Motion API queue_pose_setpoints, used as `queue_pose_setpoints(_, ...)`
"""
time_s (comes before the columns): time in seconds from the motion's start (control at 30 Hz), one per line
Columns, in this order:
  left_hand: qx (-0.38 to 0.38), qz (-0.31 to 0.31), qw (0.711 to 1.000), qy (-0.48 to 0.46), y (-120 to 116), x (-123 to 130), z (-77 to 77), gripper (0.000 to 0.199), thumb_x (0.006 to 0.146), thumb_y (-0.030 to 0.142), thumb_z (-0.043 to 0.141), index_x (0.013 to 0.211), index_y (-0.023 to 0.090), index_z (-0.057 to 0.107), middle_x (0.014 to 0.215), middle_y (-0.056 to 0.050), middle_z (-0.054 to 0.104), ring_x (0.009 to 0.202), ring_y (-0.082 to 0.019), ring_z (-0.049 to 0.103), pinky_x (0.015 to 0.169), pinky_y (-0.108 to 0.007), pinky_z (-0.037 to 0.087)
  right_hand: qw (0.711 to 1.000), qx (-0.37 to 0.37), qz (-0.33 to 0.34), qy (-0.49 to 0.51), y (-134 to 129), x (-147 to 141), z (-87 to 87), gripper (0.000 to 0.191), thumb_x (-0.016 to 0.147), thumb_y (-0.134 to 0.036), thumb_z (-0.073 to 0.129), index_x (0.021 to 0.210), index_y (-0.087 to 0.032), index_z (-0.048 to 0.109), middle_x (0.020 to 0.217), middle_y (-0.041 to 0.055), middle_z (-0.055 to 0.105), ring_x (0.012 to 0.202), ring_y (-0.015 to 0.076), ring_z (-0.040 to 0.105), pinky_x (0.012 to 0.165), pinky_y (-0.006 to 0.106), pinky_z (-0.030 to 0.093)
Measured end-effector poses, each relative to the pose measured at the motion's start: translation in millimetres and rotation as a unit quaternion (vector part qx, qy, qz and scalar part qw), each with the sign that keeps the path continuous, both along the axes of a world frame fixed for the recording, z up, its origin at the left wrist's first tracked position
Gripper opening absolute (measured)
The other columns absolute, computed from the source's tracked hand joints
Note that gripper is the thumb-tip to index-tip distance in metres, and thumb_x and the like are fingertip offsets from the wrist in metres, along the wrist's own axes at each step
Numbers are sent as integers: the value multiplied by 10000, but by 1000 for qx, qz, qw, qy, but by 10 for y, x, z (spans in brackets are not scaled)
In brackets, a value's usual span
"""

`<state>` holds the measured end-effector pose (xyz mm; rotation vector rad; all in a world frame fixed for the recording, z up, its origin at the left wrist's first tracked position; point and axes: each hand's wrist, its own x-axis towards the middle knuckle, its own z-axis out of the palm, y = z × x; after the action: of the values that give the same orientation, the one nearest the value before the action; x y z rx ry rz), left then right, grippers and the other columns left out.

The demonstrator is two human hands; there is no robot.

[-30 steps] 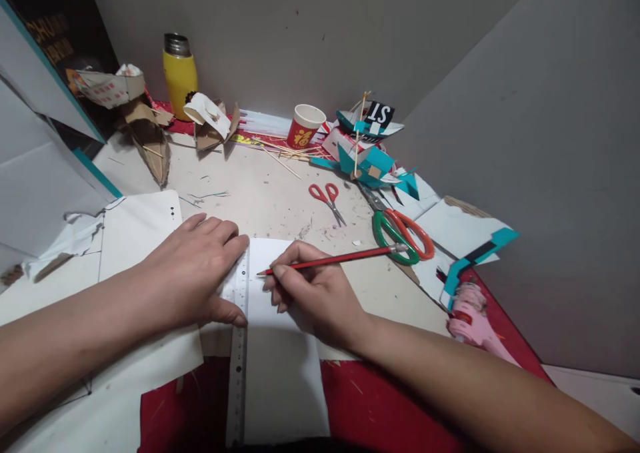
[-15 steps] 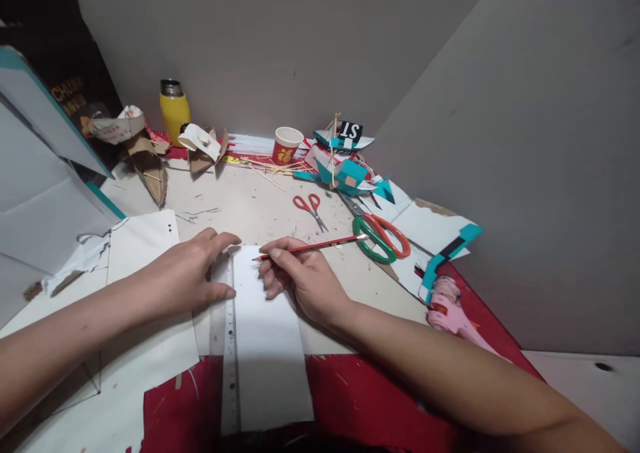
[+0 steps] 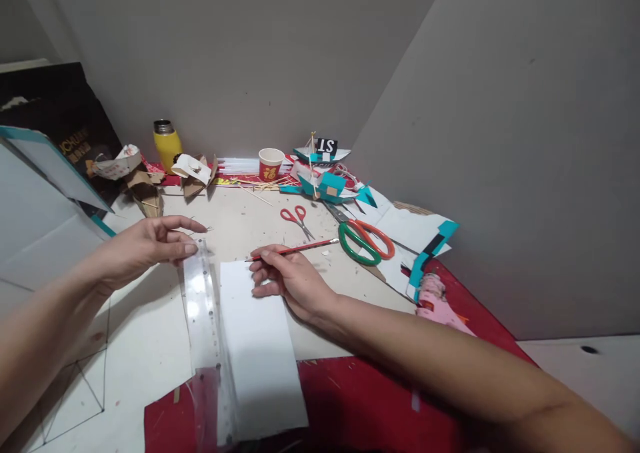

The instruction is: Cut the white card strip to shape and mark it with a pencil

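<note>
My left hand (image 3: 145,248) pinches the far end of a clear plastic ruler (image 3: 203,306) between thumb and fingers. The ruler is tilted up off the surface, left of a white strip of card (image 3: 263,360). A red pencil (image 3: 305,247) is gripped in my right hand (image 3: 293,280), its tip just above the card's far edge and its eraser end toward the right. The right fingers rest at the card's upper right edge. Small red-handled scissors (image 3: 297,221) lie beyond the pencil, and big shears (image 3: 367,240) with green and orange handles lie right of it.
At the back stand a yellow bottle (image 3: 167,148), a red paper cup (image 3: 271,165), cardboard boat models (image 3: 197,173) and a teal boat model (image 3: 327,185). A pink glue gun (image 3: 440,306) lies at right. White sheets with drawn lines (image 3: 80,393) spread at left.
My left hand has taken hold of the ruler, lifting it off the card and moving it left. My right hand still holds the pencil near the card's far edge. The camera view has shifted upward.
</note>
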<state>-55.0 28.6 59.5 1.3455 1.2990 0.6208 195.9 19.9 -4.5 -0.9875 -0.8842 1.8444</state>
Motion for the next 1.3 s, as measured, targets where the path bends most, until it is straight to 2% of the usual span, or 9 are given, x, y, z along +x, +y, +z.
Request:
queue_pose_setpoints(0.1,-19,-6,1000,-17,-43,154,-9,263,748,362,772,962,239,682,701,40,660,624,-111,551,608,-231,422,1000,-14,-10,2,28,77,169,105,855,-226,604,845,-143,667,723,30,640,585,110,597,496,235,599)
queue_pose_setpoints(0.23,-57,-59,996,-21,-49,512,-69,250,747,370,748,902,190,669,670,24,652,581,-117,542,563,-244,407,1000,-4,-27,-12,63,259,494,158,904,-157,533,846,-136,679,714,30,634,572,109,590,464,213,585)
queue_pose_setpoints(0.37,-33,-73,997,0,19,806,-133,214,755,347,704,854,162,664,610,25,626,548,-125,556,554,-254,414,998,6,-54,-39,78,453,669,181,916,-139,526,828,-128,683,725,38,641,586,115,604,445,194,569)
queue_pose_setpoints(0.47,-11,-71,997,25,67,924,-185,212,782,325,661,899,149,671,586,20,630,553,-137,578,577,-264,427,996,9,-70,-50,74,557,616,186,916,-137,524,827,-125,686,730,39,637,580,111,595,429,184,555)
queue_pose_setpoints(0.67,51,-89,990,92,141,1029,-347,215,798,270,586,947,149,681,560,22,630,544,-156,601,565,-267,435,998,-15,-63,-23,48,661,346,140,884,-180,563,853,-125,687,718,43,638,566,109,574,407,172,514)
queue_pose_setpoints(0.83,156,-81,970,169,159,1078,-458,186,795,264,580,916,181,693,753,-25,707,689,-189,622,664,-306,458,998,3,-63,-19,34,670,234,118,803,-244,674,860,-140,675,709,33,642,581,114,572,412,166,482)
queue_pose_setpoints(1.0,231,-94,940,234,125,1078,-512,191,839,243,536,931,179,692,839,-61,692,758,-218,613,717,-360,450,998,-5,-52,-34,36,635,126,163,783,-282,692,864,-142,665,707,33,646,567,112,566,423,178,479)
queue_pose_setpoints(1.13,268,-124,918,263,101,1030,-490,198,873,235,511,949,172,683,955,-86,659,850,-227,605,773,-375,458,998,-11,-45,-34,46,618,32,202,773,-318,715,862,-145,665,708,29,640,570,109,565,435,181,478)
queue_pose_setpoints(1.3,296,-189,867,354,75,921,-280,246,897,306,521,1034,171,674,990,-99,679,956,-273,595,828,-421,473,998,-13,-39,-38,34,651,3,219,781,-338,722,871,-144,672,727,35,642,590,113,568,459,191,492)
